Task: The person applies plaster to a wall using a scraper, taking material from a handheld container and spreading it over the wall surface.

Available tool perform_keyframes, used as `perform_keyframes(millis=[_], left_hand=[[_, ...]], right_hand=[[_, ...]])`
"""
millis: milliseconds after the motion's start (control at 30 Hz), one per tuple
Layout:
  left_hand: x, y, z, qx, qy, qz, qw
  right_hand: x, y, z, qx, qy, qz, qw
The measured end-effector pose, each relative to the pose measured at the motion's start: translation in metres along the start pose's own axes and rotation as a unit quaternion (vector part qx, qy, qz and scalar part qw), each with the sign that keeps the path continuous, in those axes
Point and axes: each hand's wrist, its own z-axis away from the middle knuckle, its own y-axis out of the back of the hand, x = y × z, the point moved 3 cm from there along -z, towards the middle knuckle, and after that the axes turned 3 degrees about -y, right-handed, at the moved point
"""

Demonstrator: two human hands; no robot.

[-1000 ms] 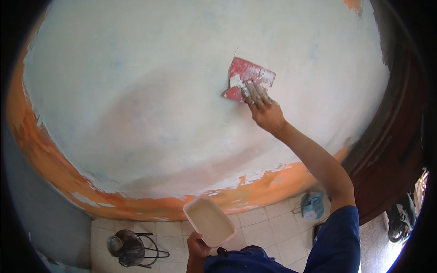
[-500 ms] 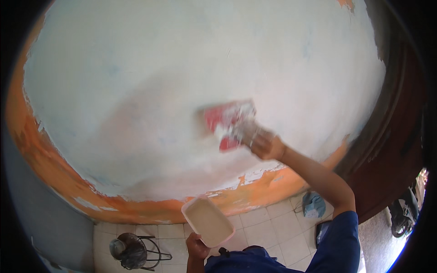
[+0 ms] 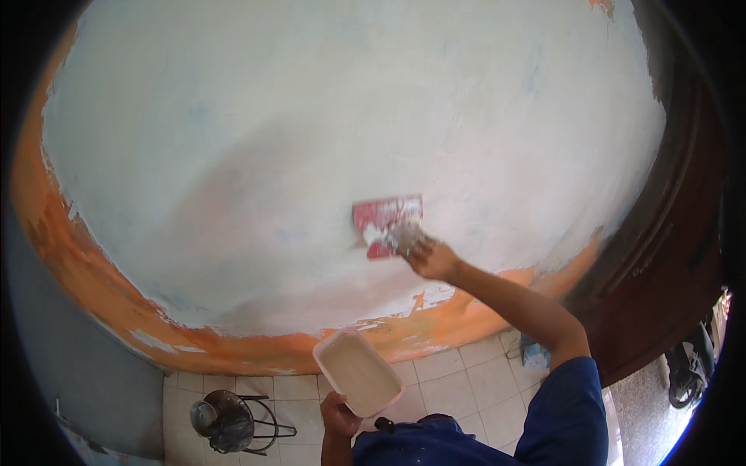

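My right hand (image 3: 431, 258) grips a red putty scraper (image 3: 386, 225) smeared with white filler and presses its blade flat against the white-coated wall (image 3: 311, 140), low on the wall and a little right of the middle. My left hand (image 3: 339, 416) holds a pale rectangular tray (image 3: 357, 373) of white putty at its near corner, down near my chest. The tray hangs over the tiled floor, apart from the wall.
An orange band (image 3: 101, 287) of old paint runs along the wall's lower edge. A dark metal stool with a pot (image 3: 229, 419) stands on the white floor tiles at the lower left. A dark brown wooden door (image 3: 668, 256) is at the right, with a small blue item (image 3: 535, 353) by its foot.
My right hand has drawn the scraper down the wall and to the left, from high right to the lower middle. The tray in my left hand has barely moved.
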Motion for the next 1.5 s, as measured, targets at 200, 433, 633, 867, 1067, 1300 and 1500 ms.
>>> perform_keyframes(millis=[200, 433, 633, 867, 1067, 1300, 1500], left_hand=[[0.014, 0.002, 0.011, 0.002, -0.040, 0.006, 0.999], [0.010, 0.009, 0.010, 0.003, -0.044, 0.005, 0.999], [0.007, 0.018, 0.009, -0.018, -0.090, -0.119, 0.989], [0.010, 0.013, 0.008, -0.025, -0.031, 0.011, 0.999], [0.005, 0.008, 0.010, -0.018, -0.040, 0.000, 0.999], [-0.001, 0.005, 0.007, -0.021, -0.022, 0.010, 0.999], [-0.001, 0.015, -0.001, -0.025, -0.012, -0.024, 0.999]], right_hand=[[0.011, 0.070, -0.032, 0.091, 0.002, -0.039, 0.995], [0.146, 0.112, -0.062, 0.195, -0.168, 0.108, 0.960], [0.038, 0.001, 0.060, -0.016, -0.032, 0.018, 0.999], [0.020, 0.039, 0.052, 0.003, -0.102, -0.149, 0.984], [0.150, 0.150, -0.052, 0.276, -0.093, 0.182, 0.939], [0.117, 0.046, 0.006, 0.080, -0.118, 0.085, 0.986], [0.002, -0.012, 0.103, -0.088, -0.037, -0.031, 0.995]])
